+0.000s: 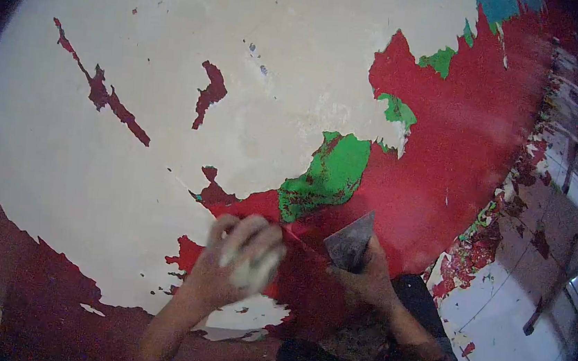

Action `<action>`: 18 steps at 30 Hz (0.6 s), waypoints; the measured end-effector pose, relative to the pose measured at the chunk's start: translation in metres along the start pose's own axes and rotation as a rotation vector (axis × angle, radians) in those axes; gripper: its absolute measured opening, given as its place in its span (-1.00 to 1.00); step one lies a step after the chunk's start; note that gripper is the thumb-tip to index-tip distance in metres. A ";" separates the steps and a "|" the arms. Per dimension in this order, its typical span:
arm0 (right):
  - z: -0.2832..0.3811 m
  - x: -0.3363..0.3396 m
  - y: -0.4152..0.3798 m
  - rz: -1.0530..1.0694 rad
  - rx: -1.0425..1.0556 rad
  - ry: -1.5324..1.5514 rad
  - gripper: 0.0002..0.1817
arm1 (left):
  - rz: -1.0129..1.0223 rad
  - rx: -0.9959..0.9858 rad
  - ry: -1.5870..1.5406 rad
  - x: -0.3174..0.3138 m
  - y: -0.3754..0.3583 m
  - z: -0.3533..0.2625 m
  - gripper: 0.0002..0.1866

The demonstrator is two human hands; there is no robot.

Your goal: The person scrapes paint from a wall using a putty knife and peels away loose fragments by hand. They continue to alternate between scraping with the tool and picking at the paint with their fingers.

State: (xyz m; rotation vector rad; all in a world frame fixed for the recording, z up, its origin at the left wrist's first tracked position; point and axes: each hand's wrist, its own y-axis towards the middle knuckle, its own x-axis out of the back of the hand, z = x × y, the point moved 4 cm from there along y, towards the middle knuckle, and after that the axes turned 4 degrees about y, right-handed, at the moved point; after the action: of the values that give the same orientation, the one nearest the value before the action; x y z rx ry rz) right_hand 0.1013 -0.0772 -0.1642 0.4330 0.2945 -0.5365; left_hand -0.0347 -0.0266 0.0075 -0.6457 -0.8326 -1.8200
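A wall fills most of the head view, with whitish paint broken away from red and green layers. My left hand is up against its lower middle, blurred by motion. Its fingers curl around a pale whitish lump, whose kind I cannot tell. To the right, my right hand grips a scraper with a wide, flat grey blade pointing up. The blade overlaps the bare red area in this view. Above and between the hands lies a green patch with ragged edges.
Along the wall's foot on the right, paint flakes lie heaped on the pale tiled floor. Dark streaks and shadows cross the tiles. My dark-clothed legs are at the bottom. A blue patch shows at the top right.
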 end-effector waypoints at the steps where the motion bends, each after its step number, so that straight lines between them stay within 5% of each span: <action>1: 0.001 0.001 0.001 0.012 0.007 -0.051 -0.15 | -0.051 0.037 0.099 -0.005 0.009 0.004 -0.81; 9: -0.003 -0.013 -0.006 0.098 -0.053 0.071 -0.11 | -0.022 -0.044 0.250 -0.053 -0.011 0.002 -0.76; 12: -0.012 -0.005 -0.014 0.139 -0.095 0.106 -0.11 | -0.018 0.034 0.115 -0.069 -0.028 -0.005 -0.73; 14: 0.002 -0.003 -0.022 0.174 -0.188 0.229 -0.12 | 0.183 0.291 -0.455 -0.133 -0.077 -0.047 -0.74; 15: -0.002 0.004 -0.025 0.239 -0.160 0.070 -0.13 | 0.229 0.334 -0.587 -0.160 -0.099 -0.076 -0.74; 17: -0.017 0.021 -0.028 0.357 -0.082 -0.236 -0.14 | 0.139 0.037 -0.229 -0.175 -0.102 -0.120 -0.73; 18: -0.014 0.024 -0.027 0.331 -0.057 -0.255 -0.15 | 0.147 0.166 -0.271 -0.162 -0.094 -0.111 -0.73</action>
State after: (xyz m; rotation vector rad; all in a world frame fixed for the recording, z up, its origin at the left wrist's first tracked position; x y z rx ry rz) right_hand 0.1039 -0.1022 -0.1938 0.3446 -0.0089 -0.2545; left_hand -0.0698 0.0029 -0.2055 -0.8346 -1.0746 -1.5324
